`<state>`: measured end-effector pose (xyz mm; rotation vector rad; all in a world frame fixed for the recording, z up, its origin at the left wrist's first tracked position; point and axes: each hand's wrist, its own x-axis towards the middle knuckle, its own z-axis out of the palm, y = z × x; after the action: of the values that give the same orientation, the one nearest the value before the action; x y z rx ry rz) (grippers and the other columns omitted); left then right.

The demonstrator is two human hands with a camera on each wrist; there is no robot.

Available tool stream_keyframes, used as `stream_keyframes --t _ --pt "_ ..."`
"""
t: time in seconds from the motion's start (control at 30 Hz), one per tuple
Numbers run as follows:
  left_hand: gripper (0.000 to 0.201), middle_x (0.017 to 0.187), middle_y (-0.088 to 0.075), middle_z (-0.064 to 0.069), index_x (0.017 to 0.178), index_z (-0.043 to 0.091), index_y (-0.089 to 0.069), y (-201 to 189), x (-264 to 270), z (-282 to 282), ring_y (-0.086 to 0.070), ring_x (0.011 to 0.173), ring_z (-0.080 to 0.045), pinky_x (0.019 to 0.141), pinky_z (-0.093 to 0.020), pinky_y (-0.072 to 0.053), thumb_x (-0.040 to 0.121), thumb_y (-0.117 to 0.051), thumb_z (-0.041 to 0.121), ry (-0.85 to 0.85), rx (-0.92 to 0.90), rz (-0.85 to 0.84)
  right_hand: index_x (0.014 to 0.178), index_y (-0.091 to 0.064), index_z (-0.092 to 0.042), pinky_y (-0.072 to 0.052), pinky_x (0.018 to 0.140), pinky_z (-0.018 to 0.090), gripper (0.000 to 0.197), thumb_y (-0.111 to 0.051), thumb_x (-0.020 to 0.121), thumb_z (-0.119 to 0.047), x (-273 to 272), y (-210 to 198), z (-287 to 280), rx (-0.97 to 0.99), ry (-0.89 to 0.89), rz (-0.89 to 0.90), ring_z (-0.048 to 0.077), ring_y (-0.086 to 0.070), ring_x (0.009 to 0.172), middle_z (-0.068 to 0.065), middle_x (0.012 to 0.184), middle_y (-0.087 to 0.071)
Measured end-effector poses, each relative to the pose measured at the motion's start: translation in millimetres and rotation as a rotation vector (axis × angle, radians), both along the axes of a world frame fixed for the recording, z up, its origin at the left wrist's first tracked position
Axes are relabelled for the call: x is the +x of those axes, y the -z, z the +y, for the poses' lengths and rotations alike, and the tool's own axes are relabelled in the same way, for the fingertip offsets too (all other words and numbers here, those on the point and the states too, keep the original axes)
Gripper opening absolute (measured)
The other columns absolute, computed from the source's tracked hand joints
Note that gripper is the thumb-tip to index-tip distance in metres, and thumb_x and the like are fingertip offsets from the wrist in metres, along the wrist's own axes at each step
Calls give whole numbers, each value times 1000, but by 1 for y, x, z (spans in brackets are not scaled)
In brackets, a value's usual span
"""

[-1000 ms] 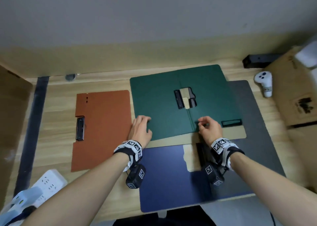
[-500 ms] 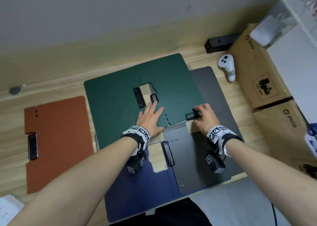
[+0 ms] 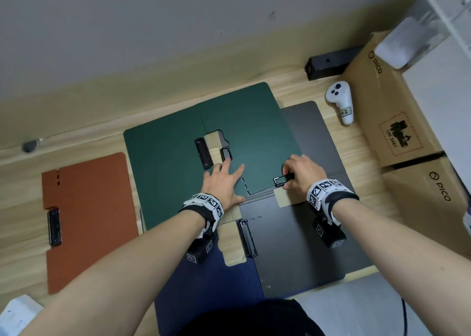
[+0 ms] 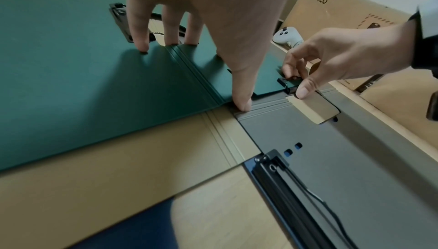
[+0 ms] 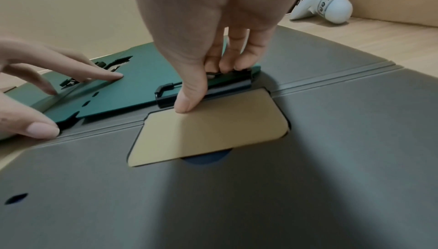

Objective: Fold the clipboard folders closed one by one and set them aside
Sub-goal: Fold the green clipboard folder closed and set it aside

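Note:
A green clipboard folder (image 3: pixel 165 177) lies open in the middle of the desk, on top of a grey folder (image 3: pixel 305 246), a tan one (image 3: pixel 230 249) and a navy one (image 3: pixel 204 284). My left hand (image 3: pixel 224 180) presses flat on the green folder at its spine (image 4: pixel 189 69), fingers spread, thumb at the near edge. My right hand (image 3: pixel 300 175) pinches the black clip (image 3: pixel 280 180) on the green folder's near right edge, thumb (image 5: pixel 187 103) below and fingers on top. An orange folder (image 3: pixel 89 221) lies closed and flat at the left.
A white controller (image 3: pixel 340 101) and stacked PICO cardboard boxes (image 3: pixel 397 121) stand along the right. A black bar (image 3: pixel 328 64) lies against the back wall. A white power strip (image 3: pixel 15 315) sits at the near left corner. The desk edge runs just below the navy folder.
Over the last second my left hand went from the green folder's near left edge to its spine, and my right hand slid right onto the black clip. The head view swung right.

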<state>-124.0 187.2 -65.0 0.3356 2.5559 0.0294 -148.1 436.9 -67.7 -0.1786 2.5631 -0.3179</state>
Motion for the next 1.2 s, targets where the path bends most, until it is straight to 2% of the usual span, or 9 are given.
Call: stream_keyframes --t 0.27,0.4,0.67,0.87,1.03,1.13,1.2 --pt "97 155 -23 -4 152 36 -22 -3 8 -1 -29 138 -31 101 -53 -42 71 -65 69 -63 19 35 99 -61 -26 -43 71 32 37 -81 70 -36 9 -2 -1 -2 25 57 17 -48 107 -8 106 -56" --pt "94 155 -24 -5 150 33 -28 -6 13 1 -29 138 -30 102 -53 -41 71 -67 66 -83 35 61 100 -61 -27 -47 74 35 37 -81 70 -35 15 -2 0 -9 58 69 17 -48 105 -9 104 -54" --pt "95 149 -29 -8 148 28 -30 -9 20 -12 -31 137 -29 101 -51 -41 68 -72 60 -169 47 79 98 -63 -27 -47 78 36 35 -82 69 -34 19 -1 3 -27 102 73 17 -47 105 -9 103 -55" --pt "98 153 -27 -6 148 25 -29 -7 22 -20 -29 141 -28 104 -53 -38 66 -74 54 -268 117 49 97 -63 -27 -47 79 36 36 -83 68 -34 16 0 3 -35 105 59 17 -48 104 -10 99 -53" --pt "99 152 -28 -5 148 24 -28 -6 20 -22 -31 139 -28 105 -52 -38 66 -75 54 -274 140 52 97 -59 -23 -47 81 36 39 -82 69 -39 20 0 9 -91 130 72 18 -50 101 -8 96 -49" --pt "97 157 -22 -6 150 22 -25 -5 23 -26 -24 144 -28 109 -51 -36 71 -74 51 -255 159 26 101 -57 -20 -46 80 32 44 -78 72 -48 25 3 13 -170 197 103 16 -52 94 -5 97 -53" --pt "92 161 -16 -8 152 22 -25 -5 27 -32 -17 148 -28 113 -49 -34 77 -72 47 -233 177 -4 101 -57 -20 -47 78 34 43 -72 77 -52 25 2 10 -173 233 99 17 -56 91 -3 99 -56"
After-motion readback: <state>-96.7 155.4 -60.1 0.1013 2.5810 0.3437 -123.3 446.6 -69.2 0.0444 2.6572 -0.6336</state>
